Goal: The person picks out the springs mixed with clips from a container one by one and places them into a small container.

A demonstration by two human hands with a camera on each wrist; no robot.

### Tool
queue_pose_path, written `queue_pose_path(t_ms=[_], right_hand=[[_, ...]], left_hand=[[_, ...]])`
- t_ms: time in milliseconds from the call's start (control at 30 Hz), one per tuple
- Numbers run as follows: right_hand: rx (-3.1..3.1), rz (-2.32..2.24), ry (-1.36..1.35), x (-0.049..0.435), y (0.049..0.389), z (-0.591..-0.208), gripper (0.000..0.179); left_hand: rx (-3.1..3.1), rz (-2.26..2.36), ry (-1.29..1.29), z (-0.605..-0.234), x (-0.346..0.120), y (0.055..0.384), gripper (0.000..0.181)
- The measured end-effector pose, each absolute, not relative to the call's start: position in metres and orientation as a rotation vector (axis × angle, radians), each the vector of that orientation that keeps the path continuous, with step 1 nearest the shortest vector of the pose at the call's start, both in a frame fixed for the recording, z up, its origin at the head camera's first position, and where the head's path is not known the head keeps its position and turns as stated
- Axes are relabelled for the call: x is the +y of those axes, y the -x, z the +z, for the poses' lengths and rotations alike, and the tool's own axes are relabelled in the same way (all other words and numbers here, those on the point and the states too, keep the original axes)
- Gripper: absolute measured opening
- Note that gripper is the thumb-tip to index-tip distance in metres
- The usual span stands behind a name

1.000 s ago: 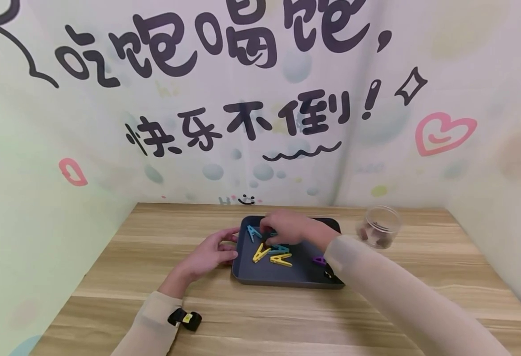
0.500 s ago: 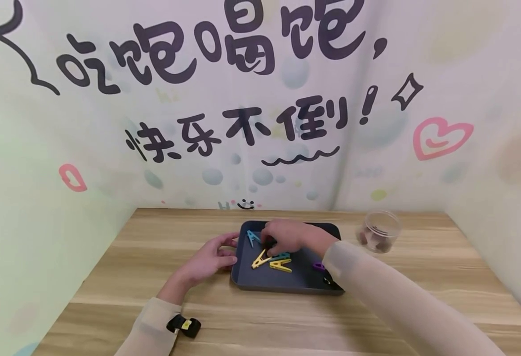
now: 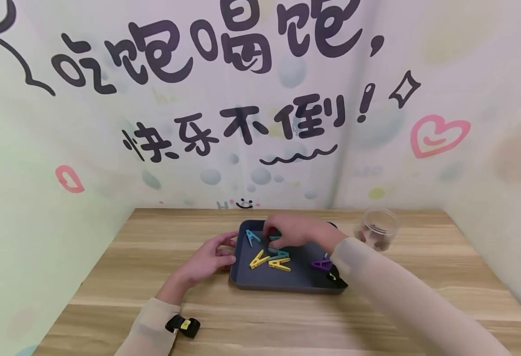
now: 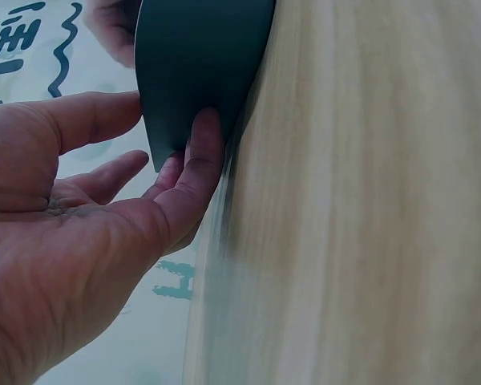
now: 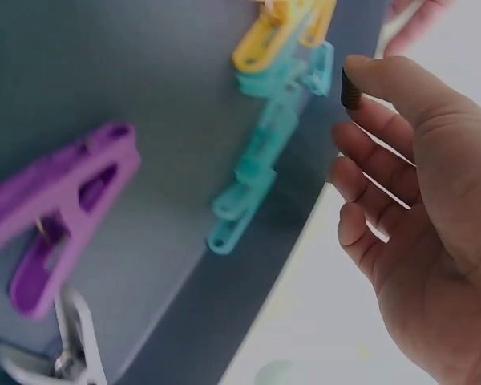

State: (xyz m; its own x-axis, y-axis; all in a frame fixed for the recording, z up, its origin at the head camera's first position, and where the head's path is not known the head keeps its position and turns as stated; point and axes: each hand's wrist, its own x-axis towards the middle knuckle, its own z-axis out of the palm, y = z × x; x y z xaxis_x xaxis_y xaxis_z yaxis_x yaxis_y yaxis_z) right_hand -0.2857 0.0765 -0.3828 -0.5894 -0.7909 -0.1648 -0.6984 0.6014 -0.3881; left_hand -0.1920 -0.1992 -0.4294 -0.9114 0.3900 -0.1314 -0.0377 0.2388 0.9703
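Observation:
My right hand (image 3: pixel 293 230) is over the back of a dark tray (image 3: pixel 265 282). In the right wrist view its thumb and forefinger pinch a small dark brown ridged piece (image 5: pixel 350 90); its exact kind is unclear. Below lie a light blue clothespin (image 3: pixel 252 238), teal clothespins (image 5: pixel 260 152), two yellow clothespins (image 3: pixel 280 264) and a purple clothespin (image 3: pixel 321 264). A grey-white clip (image 5: pixel 68 353) shows beside the purple one. At the tray's left end, my left hand (image 3: pixel 207 259) touches the outer wall with relaxed fingers and thumb.
A clear round jar (image 3: pixel 378 230) with dark brown pieces inside stands right of the tray on the wooden table (image 3: pixel 260 321). Behind the table hangs a printed wall cloth (image 3: pixel 242 163). Each forearm wears a black wrist camera (image 3: pixel 183 325).
My right hand has lifted slightly, with the small brown piece, uncovering more of the teal clothespins. The purple clothespin shows more fully. My left hand stays at the tray's end.

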Motion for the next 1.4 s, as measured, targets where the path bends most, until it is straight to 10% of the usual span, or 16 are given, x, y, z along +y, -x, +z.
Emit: queue_pose_path(t_ms=[1400], right_hand=[[2.959, -0.868, 1.001, 0.268, 0.266, -0.345, 0.024]], left_hand=[[2.159, 1.719, -0.357, -0.431, -0.201, 0.193, 0.065]])
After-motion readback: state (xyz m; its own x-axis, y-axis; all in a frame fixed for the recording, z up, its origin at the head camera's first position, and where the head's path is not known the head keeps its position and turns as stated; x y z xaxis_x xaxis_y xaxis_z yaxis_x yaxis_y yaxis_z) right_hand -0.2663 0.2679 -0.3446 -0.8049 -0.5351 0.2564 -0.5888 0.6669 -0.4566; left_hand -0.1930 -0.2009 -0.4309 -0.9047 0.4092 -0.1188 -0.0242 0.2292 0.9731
